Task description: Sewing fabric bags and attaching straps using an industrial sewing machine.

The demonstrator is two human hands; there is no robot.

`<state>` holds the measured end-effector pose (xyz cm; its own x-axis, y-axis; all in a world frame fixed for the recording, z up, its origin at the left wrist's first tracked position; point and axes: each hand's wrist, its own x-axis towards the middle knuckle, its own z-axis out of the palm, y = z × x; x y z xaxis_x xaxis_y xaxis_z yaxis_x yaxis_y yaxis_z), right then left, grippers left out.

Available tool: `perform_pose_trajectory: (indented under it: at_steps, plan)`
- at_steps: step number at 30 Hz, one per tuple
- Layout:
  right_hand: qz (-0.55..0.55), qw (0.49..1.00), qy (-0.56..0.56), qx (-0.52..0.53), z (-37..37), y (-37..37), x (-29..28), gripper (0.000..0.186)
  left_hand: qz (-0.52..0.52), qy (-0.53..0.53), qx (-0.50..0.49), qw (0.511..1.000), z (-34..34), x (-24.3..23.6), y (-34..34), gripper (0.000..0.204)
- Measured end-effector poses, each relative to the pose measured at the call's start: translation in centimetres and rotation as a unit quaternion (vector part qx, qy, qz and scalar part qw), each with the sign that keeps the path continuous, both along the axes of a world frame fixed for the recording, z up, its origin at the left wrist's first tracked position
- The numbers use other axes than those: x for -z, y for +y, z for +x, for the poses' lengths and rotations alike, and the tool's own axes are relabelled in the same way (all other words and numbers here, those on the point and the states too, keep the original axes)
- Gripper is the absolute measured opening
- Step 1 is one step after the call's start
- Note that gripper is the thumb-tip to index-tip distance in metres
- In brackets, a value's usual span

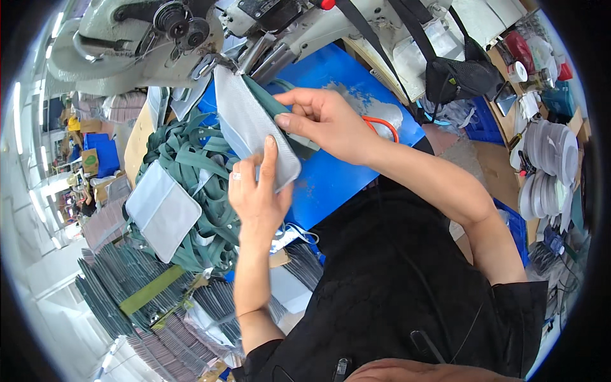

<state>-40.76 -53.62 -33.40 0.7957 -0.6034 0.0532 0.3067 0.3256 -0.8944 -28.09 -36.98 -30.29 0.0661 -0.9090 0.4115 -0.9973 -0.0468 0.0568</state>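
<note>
Blue sheeting [340, 191], scuffed to a pale grey toward its far side, covers the worktop that we look down on from the head camera. Across the top of this view stands a pale sewing machine [137, 54], and a grey mesh panel [254, 121] slants down from its metal parts toward us, over the worktop. Our left hand [258, 191] is at the panel's lower end, its index finger stretched out against the mesh; we cannot tell whether the thumb closes on the panel from beneath. Our right hand [324, 124] has thumb and index finger pinched together on a green strip [262, 95] that runs beside the panel's right edge. Just past that wrist, we see a red-orange loop handle [389, 124] on the sheeting.

To our left, a tangled heap of green strips [184, 149] spreads out, with another grey panel [164, 210] lying on it. Below the heap, toward us, are stacked panels [118, 299]. Over on our right we have a black pouch [461, 79] hanging by its straps and, farther out, white rolls [550, 149] grouped together.
</note>
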Motion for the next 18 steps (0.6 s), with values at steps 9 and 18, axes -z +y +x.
perform_pose_trajectory:
  at_steps: [9, 18]
  plan:
    - [-0.048, 0.997, 0.04, -0.05, -2.1, -0.6, -1.7, 0.047, 0.178, -0.181, 0.068, 0.965, 2.0, -10.0, -1.2, 0.077]
    - [-0.061, 0.997, 0.03, -0.049, 1.9, -2.9, -1.3, 0.04, 0.258, -0.28, 0.118, 0.917, 5.7, -14.5, -6.0, 0.068]
